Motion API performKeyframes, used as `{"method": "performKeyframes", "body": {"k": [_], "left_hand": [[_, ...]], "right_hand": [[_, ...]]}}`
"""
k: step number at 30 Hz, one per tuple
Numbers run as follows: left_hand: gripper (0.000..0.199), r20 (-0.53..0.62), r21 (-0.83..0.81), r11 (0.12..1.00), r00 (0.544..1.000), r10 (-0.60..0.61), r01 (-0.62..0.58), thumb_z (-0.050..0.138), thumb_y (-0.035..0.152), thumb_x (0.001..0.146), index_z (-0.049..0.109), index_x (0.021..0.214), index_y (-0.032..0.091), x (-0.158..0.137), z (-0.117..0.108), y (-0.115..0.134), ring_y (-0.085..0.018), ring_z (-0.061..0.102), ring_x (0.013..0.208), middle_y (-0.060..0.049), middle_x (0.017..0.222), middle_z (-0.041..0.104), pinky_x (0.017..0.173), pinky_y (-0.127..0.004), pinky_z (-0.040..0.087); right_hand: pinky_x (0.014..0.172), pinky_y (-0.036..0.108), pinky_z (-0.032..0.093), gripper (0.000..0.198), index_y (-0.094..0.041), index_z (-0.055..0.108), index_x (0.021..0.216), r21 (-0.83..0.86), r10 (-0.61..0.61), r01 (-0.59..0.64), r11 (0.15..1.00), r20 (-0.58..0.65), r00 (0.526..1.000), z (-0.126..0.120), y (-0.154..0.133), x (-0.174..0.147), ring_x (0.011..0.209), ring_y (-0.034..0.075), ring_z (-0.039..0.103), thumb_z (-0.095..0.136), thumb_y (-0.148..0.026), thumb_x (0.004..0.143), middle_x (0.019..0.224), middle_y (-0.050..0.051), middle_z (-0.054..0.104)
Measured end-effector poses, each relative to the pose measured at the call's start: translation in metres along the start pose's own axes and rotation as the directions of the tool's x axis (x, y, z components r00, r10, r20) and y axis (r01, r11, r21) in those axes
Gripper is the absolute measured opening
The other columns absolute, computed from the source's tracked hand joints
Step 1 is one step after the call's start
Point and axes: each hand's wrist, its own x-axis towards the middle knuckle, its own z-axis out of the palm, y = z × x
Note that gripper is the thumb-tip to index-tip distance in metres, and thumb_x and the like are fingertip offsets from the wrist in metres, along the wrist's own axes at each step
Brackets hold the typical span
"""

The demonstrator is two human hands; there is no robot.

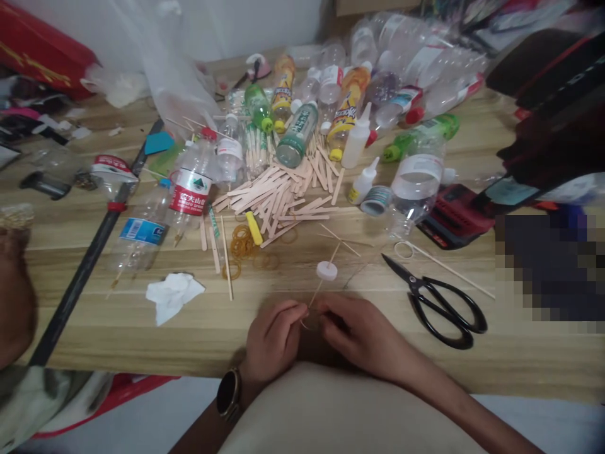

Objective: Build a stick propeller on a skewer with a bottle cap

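At the table's front edge, my left hand [278, 334] pinches the lower end of a thin wooden skewer [316, 294]. A round white bottle cap [326, 271] is threaded on the skewer, which slants away from me. My right hand [362, 331] is closed just to the right, its fingertips close to that same end. Whatever it pinches is too small and blurred to make out. Below my left fingertips a thin loop [306, 325] hangs, perhaps a rubber band. Black-handled scissors [439, 302] lie to the right, blades pointing away.
Flat wooden sticks [278, 195] are heaped mid-table, rubber bands [242, 243] in front. Plastic bottles [347, 107] crowd the back. A glue bottle [357, 142] stands nearby. A crumpled tissue [174, 295] and a dark bar [89, 265] lie left. Another person's hand [16, 296] is far left.
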Motion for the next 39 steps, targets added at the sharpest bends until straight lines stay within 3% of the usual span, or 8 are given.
{"method": "performKeyframes", "body": {"k": [4,9,15,20,24,29,33,39], "left_hand": [[0.016,-0.023,-0.073,0.971,0.973,-0.23,0.228,0.054,0.01,0.089,0.066,0.088,0.022,-0.001,-0.003,0.003,-0.016,0.068,0.077,-0.002,0.083,0.073,0.071,-0.025,0.055],[0.012,0.069,-0.255,0.831,0.866,-0.494,0.495,0.057,0.016,0.088,0.064,0.079,0.02,0.003,-0.005,0.008,-0.016,0.063,0.072,-0.001,0.075,0.067,0.067,-0.025,0.049],[0.025,0.255,-0.569,0.509,0.727,-0.637,0.645,0.061,0.041,0.089,0.055,0.079,0.019,0.007,0.002,0.01,-0.013,0.058,0.066,-0.002,0.083,0.063,0.061,-0.024,0.047],[0.038,0.399,-0.718,0.23,0.659,-0.638,0.657,0.07,0.052,0.081,0.053,0.078,0.018,0.009,0.007,0.013,-0.011,0.051,0.064,0.0,0.082,0.059,0.058,-0.021,0.042],[0.045,0.449,-0.788,0.07,0.649,-0.614,0.612,0.075,0.055,0.075,0.047,0.077,0.019,0.012,0.009,0.016,-0.008,0.043,0.057,0.002,0.083,0.058,0.052,-0.019,0.036],[0.048,0.485,-0.819,-0.019,0.675,-0.556,0.573,0.077,0.055,0.073,0.044,0.075,0.02,0.017,0.01,0.017,-0.006,0.035,0.052,0.004,0.075,0.056,0.047,-0.018,0.03],[0.045,0.502,-0.819,-0.035,0.687,-0.525,0.572,0.076,0.054,0.076,0.044,0.077,0.021,0.019,0.01,0.017,-0.007,0.033,0.049,0.006,0.067,0.052,0.045,-0.019,0.026],[0.038,0.465,-0.817,0.031,0.69,-0.555,0.575,0.074,0.048,0.08,0.05,0.077,0.019,0.017,0.013,0.018,-0.009,0.042,0.059,0.006,0.065,0.052,0.059,-0.021,0.033]], "right_hand": [[0.056,0.026,0.033,0.016,-0.022,0.045,0.071,0.042,0.005,-0.003,0.999,-0.054,0.999,-0.003,0.007,-0.004,0.061,0.015,0.047,0.044,-0.008,0.078,0.068,0.0,0.052],[0.065,0.029,0.041,0.017,-0.023,0.043,0.07,0.195,-0.027,0.057,0.979,-0.155,0.987,-0.003,0.01,-0.005,0.074,0.018,0.054,0.047,-0.01,0.081,0.082,0.004,0.058],[0.059,0.027,0.041,0.018,-0.023,0.047,0.069,0.443,0.0,0.123,0.888,-0.269,0.963,0.005,0.005,0.0,0.071,0.015,0.053,0.048,-0.015,0.085,0.081,0.003,0.055],[0.041,0.022,0.036,0.019,-0.023,0.044,0.073,0.655,0.011,0.14,0.743,-0.221,0.975,0.016,0.006,-0.002,0.047,0.008,0.044,0.047,-0.025,0.092,0.086,0.001,0.06],[0.038,0.02,0.03,0.02,-0.023,0.042,0.077,0.742,0.031,0.12,0.66,-0.186,0.982,0.02,0.005,-0.001,0.04,0.004,0.039,0.044,-0.029,0.096,0.081,-0.001,0.057],[0.042,0.02,0.032,0.018,-0.022,0.043,0.077,0.746,0.022,0.102,0.659,-0.154,0.988,0.019,0.002,0.002,0.045,0.005,0.04,0.044,-0.023,0.094,0.077,-0.003,0.052],[0.042,0.02,0.033,0.018,-0.023,0.041,0.076,0.691,0.002,0.102,0.715,-0.147,0.989,0.018,0.0,0.002,0.047,0.006,0.039,0.038,-0.018,0.094,0.074,-0.003,0.049],[0.05,0.023,0.037,0.019,-0.023,0.042,0.076,0.474,-0.044,0.14,0.869,-0.206,0.977,0.014,-0.002,0.0,0.055,0.01,0.043,0.036,-0.013,0.091,0.072,-0.003,0.05]]}}
